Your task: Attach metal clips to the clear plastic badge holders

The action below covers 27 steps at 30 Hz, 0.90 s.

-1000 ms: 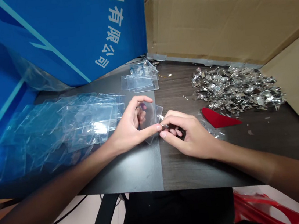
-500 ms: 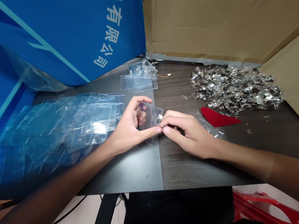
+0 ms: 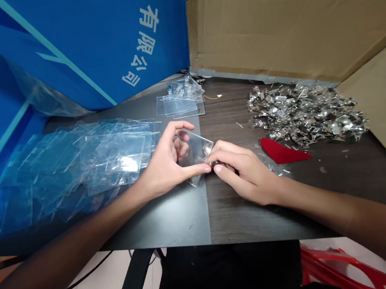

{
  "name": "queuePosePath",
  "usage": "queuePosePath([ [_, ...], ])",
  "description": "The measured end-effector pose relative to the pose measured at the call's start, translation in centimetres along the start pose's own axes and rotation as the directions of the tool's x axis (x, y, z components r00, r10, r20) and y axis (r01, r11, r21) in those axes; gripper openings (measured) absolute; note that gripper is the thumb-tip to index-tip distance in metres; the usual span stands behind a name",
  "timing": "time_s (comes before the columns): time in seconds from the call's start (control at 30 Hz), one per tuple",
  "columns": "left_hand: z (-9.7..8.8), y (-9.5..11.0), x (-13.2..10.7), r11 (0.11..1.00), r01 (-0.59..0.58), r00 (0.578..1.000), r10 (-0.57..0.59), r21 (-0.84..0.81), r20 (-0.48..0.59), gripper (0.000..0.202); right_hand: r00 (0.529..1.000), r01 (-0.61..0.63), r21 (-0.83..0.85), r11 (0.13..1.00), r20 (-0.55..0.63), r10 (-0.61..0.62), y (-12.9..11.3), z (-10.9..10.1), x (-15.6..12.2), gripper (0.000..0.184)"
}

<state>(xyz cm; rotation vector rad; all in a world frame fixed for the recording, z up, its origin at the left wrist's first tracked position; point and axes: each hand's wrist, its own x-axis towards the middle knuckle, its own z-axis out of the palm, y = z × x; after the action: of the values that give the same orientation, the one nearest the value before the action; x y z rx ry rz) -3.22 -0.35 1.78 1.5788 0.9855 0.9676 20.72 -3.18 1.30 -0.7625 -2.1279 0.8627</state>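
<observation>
The clear sleeve (image 3: 196,146) is held upright between the hands, with a small metal clip (image 3: 213,164) at its lower corner; this piece looks unfinished (whether the clip is fastened, I cannot tell). The left hand (image 3: 169,164) curls around the sleeve, and the right hand (image 3: 245,173) pinches the clip, their fingertips nearly meeting. Beyond them lies a smaller sleeve stack (image 3: 182,107), perhaps finished pieces. Plenty seems left: loose sleeves (image 3: 115,150) beside the left hand, a clip heap (image 3: 307,114) beyond the right.

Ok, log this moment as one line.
left hand holds clear sleeve | right hand pinches metal piece by sleeve's edge | clip pile beyond red piece
</observation>
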Motion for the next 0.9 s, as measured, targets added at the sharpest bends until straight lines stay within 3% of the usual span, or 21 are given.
queuePosePath([
  [0.5, -0.02, 0.04, -0.41, 0.998, -0.027, 0.999, 0.030, 0.051, -0.045, 0.093, 0.999, 0.032, -0.032, 0.999, 0.023, -0.031, 0.29, -0.07, 0.10, 0.019],
  [0.9, 0.33, 0.65, -0.34, 0.999, -0.021, 0.999, 0.023, 0.047, -0.048, 0.090, 0.991, 0.058, -0.155, 0.986, -0.114, -0.076, 0.28, 0.44, 0.50, 0.015],
])
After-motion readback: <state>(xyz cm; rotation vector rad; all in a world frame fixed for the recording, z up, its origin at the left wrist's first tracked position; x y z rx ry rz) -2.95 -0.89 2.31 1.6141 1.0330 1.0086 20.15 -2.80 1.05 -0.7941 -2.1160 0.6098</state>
